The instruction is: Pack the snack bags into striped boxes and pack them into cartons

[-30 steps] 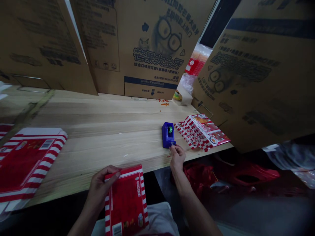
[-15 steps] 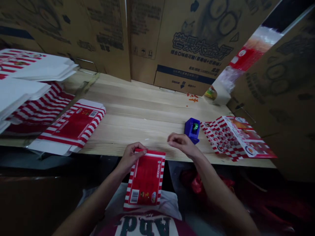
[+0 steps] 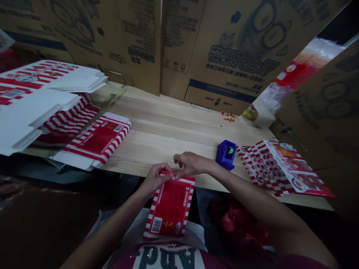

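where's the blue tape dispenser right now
In the head view, the blue tape dispenser sits on the wooden table, just right of the person's right hand and left of the flattened red-and-white checkered carton.

Head-worn camera (facing forward, downward)

Dim light darkens the hands [image 3: 192, 164] and lower corners; the wide lens bends the cardboard cartons [image 3: 232, 48] at the edges.

Here's the count, live from the bench: two hands [image 3: 174, 168], one red striped box [image 3: 169, 209] in them, and a second red striped box [image 3: 97, 140] on the tabletop [image 3: 174, 127]! One blue tape dispenser [image 3: 226, 155], one flat checkered carton sheet [image 3: 283, 168], and at least three big cardboard cartons [image 3: 238, 48]!
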A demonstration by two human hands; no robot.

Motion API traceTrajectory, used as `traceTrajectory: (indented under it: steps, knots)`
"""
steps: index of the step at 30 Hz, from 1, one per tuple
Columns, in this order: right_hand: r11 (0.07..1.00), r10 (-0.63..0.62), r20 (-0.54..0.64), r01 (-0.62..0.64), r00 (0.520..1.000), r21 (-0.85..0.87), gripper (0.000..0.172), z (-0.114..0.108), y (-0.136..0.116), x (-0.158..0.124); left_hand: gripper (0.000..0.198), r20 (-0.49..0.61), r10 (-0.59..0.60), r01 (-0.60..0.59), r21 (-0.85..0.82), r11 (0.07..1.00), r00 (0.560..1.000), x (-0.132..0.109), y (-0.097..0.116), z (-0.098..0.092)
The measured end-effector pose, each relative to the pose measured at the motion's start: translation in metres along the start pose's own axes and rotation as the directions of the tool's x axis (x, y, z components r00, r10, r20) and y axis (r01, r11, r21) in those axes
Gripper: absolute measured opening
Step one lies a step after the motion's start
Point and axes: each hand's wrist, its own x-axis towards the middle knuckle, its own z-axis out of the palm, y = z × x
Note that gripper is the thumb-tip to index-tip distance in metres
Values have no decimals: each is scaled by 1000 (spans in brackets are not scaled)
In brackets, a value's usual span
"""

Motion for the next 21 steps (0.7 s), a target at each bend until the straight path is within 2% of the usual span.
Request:
traceTrajectory:
  steps: [2,3,5,6,9,11,13,15,17,18,19,20,21]
  knots:
    - [969,-7,95,-17,995,248,49,1,11,3,15,29,7,-7,-8,1000,1000,-3,4,1]
    - [920,-41,179,-32,983,390,48,4,18,5,15,41,16,-15,-13,1000,999,-5,5,2]
    - [769,-150,323,-95,935,632,45,15,30,9,16,55,39,-38,-21,999,998,-8,7,3]
    - [681,-197,357,-135,913,720,45,23,34,11,16,58,52,-51,-22,998,997,-9,7,3]
    - [414,-236,372,-254,898,874,52,47,39,12,19,56,51,-50,-21,999,997,-14,6,2]
    - [277,-224,353,-288,908,917,47,55,38,10,26,36,-1,3,-53,999,999,-18,7,2]
    - [214,-207,310,-266,928,940,41,54,36,5,33,28,-85,88,-103,991,996,-22,14,0]
    - [217,-166,242,-204,956,955,39,43,36,-1,32,27,-125,127,-107,986,992,-27,30,-3]
    - [249,-79,131,-108,988,962,42,28,40,-10,27,-9,-29,28,-26,999,1000,-34,55,-7]
    - [267,-28,68,-58,997,962,43,20,42,-15,24,-37,87,-85,47,995,996,-38,70,-8]
    - [281,21,8,-13,1000,960,45,14,45,-20,23,-56,238,-229,135,964,970,-42,84,-9]
    - [286,65,-42,22,997,958,47,10,48,-25,25,-50,396,-375,233,897,917,-46,96,-8]
    - [281,101,-74,43,992,959,51,7,50,-29,32,-16,532,-498,329,802,846,-49,105,-6]
